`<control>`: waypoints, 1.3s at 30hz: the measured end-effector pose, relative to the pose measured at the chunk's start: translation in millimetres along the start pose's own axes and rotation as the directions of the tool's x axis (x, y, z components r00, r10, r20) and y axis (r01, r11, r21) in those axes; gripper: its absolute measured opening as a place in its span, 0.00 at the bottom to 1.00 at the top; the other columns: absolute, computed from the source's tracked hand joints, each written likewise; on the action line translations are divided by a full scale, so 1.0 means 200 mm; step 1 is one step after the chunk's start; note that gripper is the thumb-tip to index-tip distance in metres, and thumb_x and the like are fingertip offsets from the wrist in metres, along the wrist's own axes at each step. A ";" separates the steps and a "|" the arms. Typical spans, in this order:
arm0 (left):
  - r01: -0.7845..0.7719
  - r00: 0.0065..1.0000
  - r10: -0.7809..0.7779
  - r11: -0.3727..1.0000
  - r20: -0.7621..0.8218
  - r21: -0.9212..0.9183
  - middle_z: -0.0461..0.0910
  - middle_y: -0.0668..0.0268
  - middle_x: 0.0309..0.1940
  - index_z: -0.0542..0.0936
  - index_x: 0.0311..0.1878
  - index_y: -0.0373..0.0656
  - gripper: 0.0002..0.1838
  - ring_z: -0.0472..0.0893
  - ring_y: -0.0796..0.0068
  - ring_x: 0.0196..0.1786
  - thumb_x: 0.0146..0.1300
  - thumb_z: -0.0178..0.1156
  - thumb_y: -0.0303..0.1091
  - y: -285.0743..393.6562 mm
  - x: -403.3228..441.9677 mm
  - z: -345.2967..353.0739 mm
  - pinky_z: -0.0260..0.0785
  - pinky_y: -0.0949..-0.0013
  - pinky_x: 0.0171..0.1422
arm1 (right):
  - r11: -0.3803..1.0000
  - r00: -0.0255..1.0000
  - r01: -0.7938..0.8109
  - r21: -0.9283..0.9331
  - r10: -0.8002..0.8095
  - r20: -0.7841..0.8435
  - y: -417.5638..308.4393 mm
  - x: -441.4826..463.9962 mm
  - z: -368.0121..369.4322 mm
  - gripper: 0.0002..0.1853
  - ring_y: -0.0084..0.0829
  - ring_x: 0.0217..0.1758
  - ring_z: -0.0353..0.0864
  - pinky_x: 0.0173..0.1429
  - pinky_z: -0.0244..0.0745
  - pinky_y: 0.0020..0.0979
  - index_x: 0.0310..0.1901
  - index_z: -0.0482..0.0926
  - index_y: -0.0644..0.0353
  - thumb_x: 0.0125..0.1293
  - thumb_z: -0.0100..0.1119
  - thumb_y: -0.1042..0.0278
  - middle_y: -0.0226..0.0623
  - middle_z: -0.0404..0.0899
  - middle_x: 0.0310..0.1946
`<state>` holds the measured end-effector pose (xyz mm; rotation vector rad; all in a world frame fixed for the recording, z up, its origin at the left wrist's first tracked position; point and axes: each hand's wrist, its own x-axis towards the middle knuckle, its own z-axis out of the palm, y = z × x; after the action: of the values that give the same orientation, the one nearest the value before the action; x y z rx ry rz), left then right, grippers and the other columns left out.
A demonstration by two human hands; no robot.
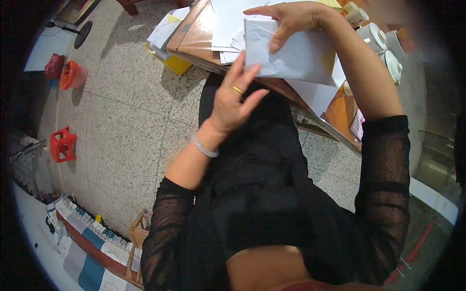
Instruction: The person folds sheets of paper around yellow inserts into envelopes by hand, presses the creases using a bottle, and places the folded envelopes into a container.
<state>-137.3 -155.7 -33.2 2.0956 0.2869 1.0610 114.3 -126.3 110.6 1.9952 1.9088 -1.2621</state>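
A flat packet in white paper [296, 58] is tilted at the near edge of the wooden table [194, 36]. My right hand [296, 19] reaches over its far edge, thumb pressed on the white face and fingers along the top. At the packet's left edge, my left hand [233, 102] touches the paper with its fingertips, the thumb and fingers apart. A yellowish patch shows near the packet's right end. Loose white sheets [225, 24] lie on the table beneath and beside it.
White lidded cups [374, 36] stand at the table's right side. A yellow box with papers [174, 63] is on the floor left of the table. Farther left are an orange basket [73, 76], a red stool [63, 144] and a wooden chair [138, 228].
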 end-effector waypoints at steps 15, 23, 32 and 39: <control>-0.314 0.917 0.204 0.899 0.343 0.304 0.76 0.60 0.64 0.75 0.63 0.43 0.32 0.70 0.59 0.71 0.58 0.70 0.46 -0.05 0.24 0.04 0.55 0.49 0.76 | 0.934 0.189 0.358 0.017 -0.055 -0.980 0.23 -0.27 0.81 0.22 0.29 0.47 0.85 0.54 0.77 0.30 0.60 0.76 0.61 0.64 0.65 0.75 0.36 0.86 0.43; -0.235 0.967 0.195 0.932 0.163 0.278 0.81 0.63 0.50 0.81 0.45 0.44 0.19 0.78 0.59 0.59 0.50 0.75 0.36 -0.03 0.20 0.18 0.63 0.49 0.70 | 0.926 0.184 0.284 -0.249 -0.307 -0.934 0.27 -0.26 0.91 0.28 0.36 0.49 0.79 0.55 0.73 0.36 0.59 0.78 0.55 0.53 0.69 0.76 0.31 0.85 0.41; -0.217 0.976 0.203 0.944 0.081 0.249 0.81 0.63 0.42 0.80 0.40 0.43 0.14 0.80 0.59 0.54 0.51 0.73 0.30 -0.06 0.21 0.20 0.67 0.50 0.65 | 0.914 0.282 0.321 -0.246 -0.341 -0.897 0.33 -0.21 0.84 0.27 0.34 0.43 0.80 0.51 0.72 0.36 0.59 0.79 0.51 0.55 0.70 0.69 0.27 0.84 0.37; -0.211 0.977 0.202 0.954 0.064 0.214 0.83 0.63 0.46 0.81 0.42 0.43 0.11 0.81 0.59 0.58 0.55 0.70 0.24 -0.07 0.18 0.19 0.66 0.51 0.69 | 0.932 0.287 0.274 -0.238 -0.316 -0.904 0.32 -0.19 0.83 0.25 0.34 0.42 0.79 0.52 0.71 0.36 0.58 0.79 0.51 0.57 0.69 0.69 0.28 0.83 0.35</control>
<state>-83.3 -148.7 -35.4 2.3852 0.1734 1.1496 95.4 -268.3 -2.9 2.7331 2.8018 0.1759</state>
